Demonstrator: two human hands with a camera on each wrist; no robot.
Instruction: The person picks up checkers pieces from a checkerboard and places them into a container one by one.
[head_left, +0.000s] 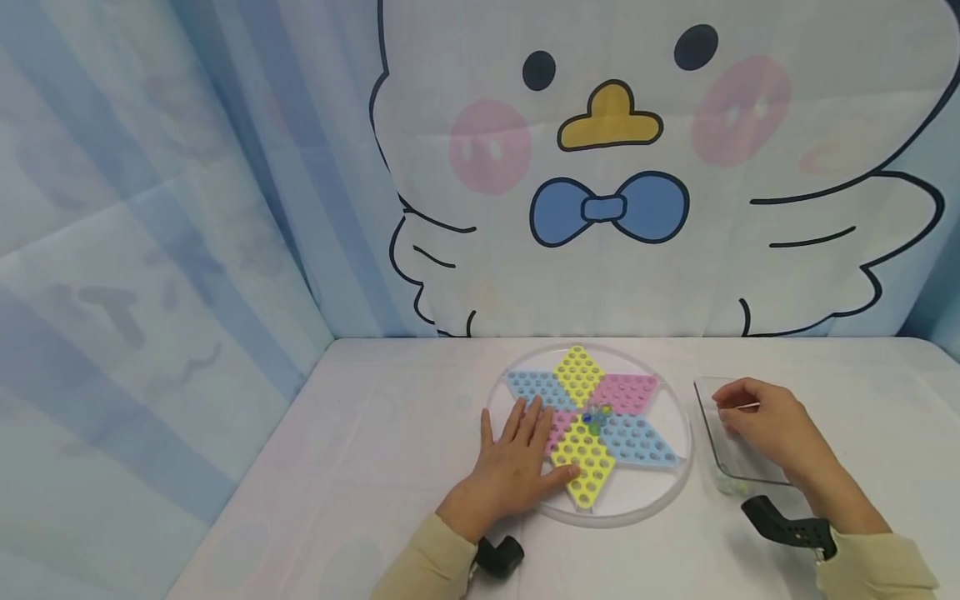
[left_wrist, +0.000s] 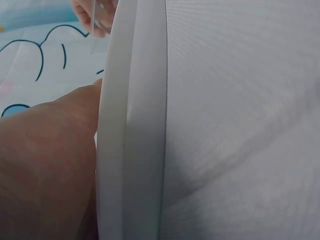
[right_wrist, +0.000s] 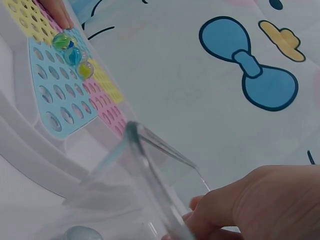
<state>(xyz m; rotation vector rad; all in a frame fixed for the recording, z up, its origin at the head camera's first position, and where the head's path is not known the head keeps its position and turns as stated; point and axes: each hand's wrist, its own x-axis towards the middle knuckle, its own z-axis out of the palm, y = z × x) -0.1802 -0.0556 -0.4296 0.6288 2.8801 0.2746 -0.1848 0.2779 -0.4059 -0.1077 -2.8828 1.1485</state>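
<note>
My left hand (head_left: 513, 467) lies palm down with spread fingers on the left part of a Chinese checkers board (head_left: 643, 440), its thumb over the lower yellow point. Several glass marbles (head_left: 597, 418) sit clustered near the board's middle, green, blue and yellow. At the right, my right hand (head_left: 772, 421) bends its fingers over and into a clear plastic box (head_left: 750, 477). In the right wrist view, the fingertips are partly behind the box's rim (right_wrist: 157, 187); I cannot tell whether they pinch anything. A pale marble (right_wrist: 82, 233) shows low in the box.
The board stands in a round white tray with a raised rim (head_left: 600, 522), just left of the box. Both rest on a white-covered table (head_left: 390, 417). Behind rises a cartoon-printed cloth (head_left: 607, 283). Black wrist mounts (head_left: 787, 525) stick out near both sleeves.
</note>
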